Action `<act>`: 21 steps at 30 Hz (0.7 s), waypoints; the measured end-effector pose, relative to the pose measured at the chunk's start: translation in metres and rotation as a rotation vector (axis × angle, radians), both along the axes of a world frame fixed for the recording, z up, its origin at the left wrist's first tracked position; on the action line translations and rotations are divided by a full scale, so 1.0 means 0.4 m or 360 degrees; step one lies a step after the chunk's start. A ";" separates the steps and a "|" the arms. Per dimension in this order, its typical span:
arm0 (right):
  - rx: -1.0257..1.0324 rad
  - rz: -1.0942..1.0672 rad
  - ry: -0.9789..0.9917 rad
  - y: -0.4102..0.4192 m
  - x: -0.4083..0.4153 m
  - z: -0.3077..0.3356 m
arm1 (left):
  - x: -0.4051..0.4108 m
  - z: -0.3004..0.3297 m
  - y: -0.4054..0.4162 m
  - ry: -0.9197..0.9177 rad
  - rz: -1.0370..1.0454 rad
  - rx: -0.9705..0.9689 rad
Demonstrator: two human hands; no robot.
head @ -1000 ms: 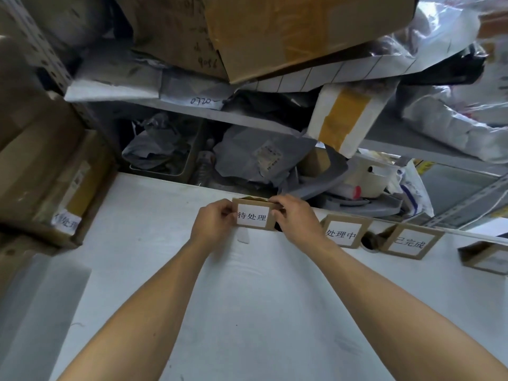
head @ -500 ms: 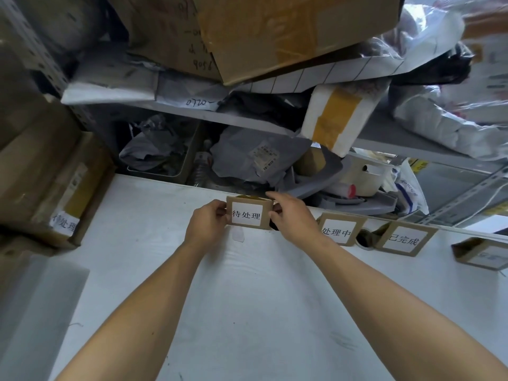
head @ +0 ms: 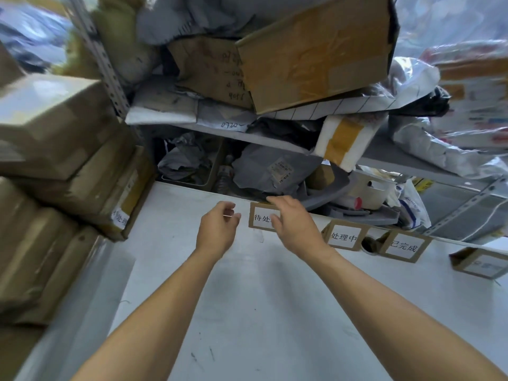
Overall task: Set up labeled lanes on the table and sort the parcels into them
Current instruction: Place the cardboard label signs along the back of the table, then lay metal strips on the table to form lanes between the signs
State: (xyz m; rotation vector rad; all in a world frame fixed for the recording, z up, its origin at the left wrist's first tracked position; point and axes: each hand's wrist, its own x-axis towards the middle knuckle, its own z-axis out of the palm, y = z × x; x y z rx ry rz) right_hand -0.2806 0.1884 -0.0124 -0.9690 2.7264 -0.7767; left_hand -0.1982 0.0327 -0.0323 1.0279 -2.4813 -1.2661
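Lane markers, four small brown cardboard stands each faced with a white paper label, line the far edge of the pale grey worktop (head: 275, 312). The leftmost cardboard marker (head: 259, 217) stands upright with printed black characters, its right part hidden behind the right hand (head: 291, 226). To its right stand a second cardboard marker (head: 343, 237) and a third cardboard marker (head: 404, 246), both legible; a fourth marker (head: 479, 264) near the right edge is blurred and cannot be read.

Both hands hover above the worktop on either side of the leftmost marker. The left hand (head: 217, 229) is just beside the marker's left edge, fingers loosely curled, holding nothing. The right hand reaches across the marker's front with relaxed, spread fingers; whether it touches the card cannot be told.

Behind the markers, a grey metal shelf (head: 398, 158) holds crumpled grey plastic mailer bags (head: 275, 171), a white foam block bound with tan tape (head: 343, 141) and a white round tub (head: 371, 189). On the shelf above lies a large brown corrugated carton (head: 316, 56) over smaller handwritten cartons and white padded envelopes. At the left edge, a stack of tape-glossed brown cardboard parcels (head: 63, 149) rests on the worktop; the lowest visible one bears a white label. Translucent white plastic sacks (head: 439, 144) fill the right side.
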 end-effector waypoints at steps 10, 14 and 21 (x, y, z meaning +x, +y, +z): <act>-0.0238 0.0201 -0.0198 -0.151 0.352 0.146 | 0.364 0.218 -0.058 0.0294 0.0279 -0.0097; -0.0227 0.0254 -0.0362 -0.218 0.515 0.137 | 0.555 0.253 -0.116 0.0250 0.0329 -0.0227; 0.0009 0.0222 -0.1031 -0.312 0.763 0.052 | 0.812 0.133 -0.216 -0.0394 0.0226 -0.0130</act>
